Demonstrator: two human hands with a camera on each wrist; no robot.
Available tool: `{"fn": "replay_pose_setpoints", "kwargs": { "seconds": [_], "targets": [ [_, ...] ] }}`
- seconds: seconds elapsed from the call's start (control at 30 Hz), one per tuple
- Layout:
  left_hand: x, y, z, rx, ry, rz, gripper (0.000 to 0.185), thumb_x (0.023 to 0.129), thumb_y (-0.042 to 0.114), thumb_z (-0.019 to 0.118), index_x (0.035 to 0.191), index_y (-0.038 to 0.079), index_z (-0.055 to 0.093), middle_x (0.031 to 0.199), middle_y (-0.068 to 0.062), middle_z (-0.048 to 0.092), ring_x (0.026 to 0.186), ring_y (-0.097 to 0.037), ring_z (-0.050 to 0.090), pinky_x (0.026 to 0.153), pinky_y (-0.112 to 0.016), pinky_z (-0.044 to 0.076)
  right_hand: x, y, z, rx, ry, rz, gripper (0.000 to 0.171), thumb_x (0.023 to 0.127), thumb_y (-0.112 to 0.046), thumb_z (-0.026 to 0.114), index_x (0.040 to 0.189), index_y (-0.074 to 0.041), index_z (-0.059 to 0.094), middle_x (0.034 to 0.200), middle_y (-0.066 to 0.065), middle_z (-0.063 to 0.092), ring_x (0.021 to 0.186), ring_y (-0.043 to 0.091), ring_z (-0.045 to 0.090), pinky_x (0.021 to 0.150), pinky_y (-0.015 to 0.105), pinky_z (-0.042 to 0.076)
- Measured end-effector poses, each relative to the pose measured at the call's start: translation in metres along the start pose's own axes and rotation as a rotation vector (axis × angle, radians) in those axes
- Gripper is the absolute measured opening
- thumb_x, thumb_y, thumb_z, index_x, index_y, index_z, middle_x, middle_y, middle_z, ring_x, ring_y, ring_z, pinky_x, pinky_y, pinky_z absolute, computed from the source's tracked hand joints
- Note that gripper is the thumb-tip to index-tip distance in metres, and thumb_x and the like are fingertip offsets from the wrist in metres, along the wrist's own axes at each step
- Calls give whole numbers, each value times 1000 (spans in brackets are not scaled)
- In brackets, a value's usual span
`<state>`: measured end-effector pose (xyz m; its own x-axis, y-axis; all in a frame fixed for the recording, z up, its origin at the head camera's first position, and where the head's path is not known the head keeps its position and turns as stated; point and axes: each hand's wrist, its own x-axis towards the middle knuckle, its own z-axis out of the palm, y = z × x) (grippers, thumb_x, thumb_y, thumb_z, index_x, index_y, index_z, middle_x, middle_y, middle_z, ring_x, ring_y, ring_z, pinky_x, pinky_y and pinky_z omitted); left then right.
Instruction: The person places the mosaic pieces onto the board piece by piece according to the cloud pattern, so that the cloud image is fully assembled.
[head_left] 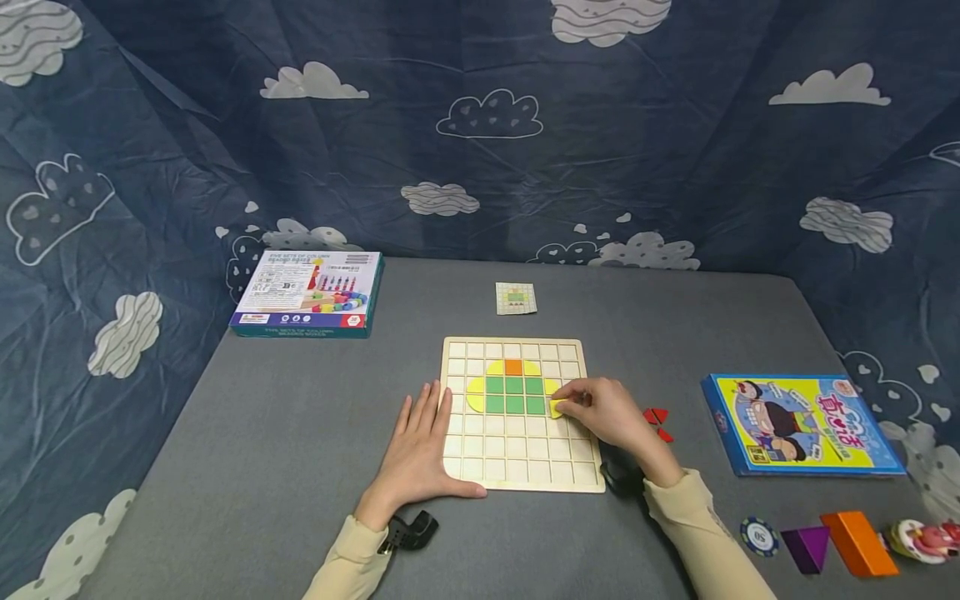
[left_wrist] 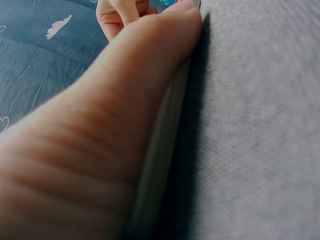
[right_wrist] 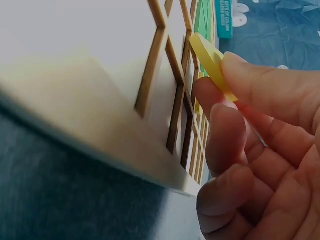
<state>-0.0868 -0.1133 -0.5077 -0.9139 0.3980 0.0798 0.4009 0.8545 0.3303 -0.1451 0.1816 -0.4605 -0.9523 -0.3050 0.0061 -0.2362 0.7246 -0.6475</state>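
A wooden grid board (head_left: 517, 467) lies on the grey table, its upper cells filled with green square tiles (head_left: 514, 404), an orange square tile (head_left: 513, 367) and yellow rounded tiles (head_left: 476, 394). Between thumb and index finger my right hand (head_left: 603, 408) pinches a yellow tile (right_wrist: 212, 62), tilted over the grid at the right end of the lower green row. My left hand (head_left: 420, 454) rests at the board's left edge, fingers straight and spread, thumb along the near left corner. In the left wrist view that thumb (left_wrist: 150, 55) lies against the board's side.
Several red triangle tiles (head_left: 658, 415) lie right of my right hand. A small pattern card (head_left: 516, 298) sits beyond the board. Boxes stand at left (head_left: 307, 293) and right (head_left: 806, 425). Near right are a poker chip (head_left: 760, 537), purple prism (head_left: 807, 549), orange block (head_left: 859, 544) and figurine (head_left: 926, 540).
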Motion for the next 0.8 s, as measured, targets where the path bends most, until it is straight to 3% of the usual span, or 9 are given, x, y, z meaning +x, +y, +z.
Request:
{"fn": "replay_pose_setpoints", "kwargs": {
  "seconds": [0.13,0.43,0.8],
  "targets": [
    [0,0,0,4,-3,0,141,52,86,63,151,0,10,156,-19,4,143,-30,0,113,-46,0,4,0,3,35,6,27,6,80,-13,77,83,-10,73,69,-6,61,59,11,50,55,28,41],
    [0,0,1,-7,1,2,141,52,85,64,151,-1,11,156,-20,4,143,-30,0,112,-47,1,7,-2,5,74,50,108,10,80,-12,77,83,-6,71,70,-2,63,59,12,54,55,30,43],
    [-1,0,0,-7,7,2,141,52,85,64,151,-1,11,156,-20,4,143,-30,0,113,-47,1,9,-1,9,56,53,108,11,78,-14,78,79,-9,69,67,-4,60,59,12,54,58,30,42]
  ]
}}
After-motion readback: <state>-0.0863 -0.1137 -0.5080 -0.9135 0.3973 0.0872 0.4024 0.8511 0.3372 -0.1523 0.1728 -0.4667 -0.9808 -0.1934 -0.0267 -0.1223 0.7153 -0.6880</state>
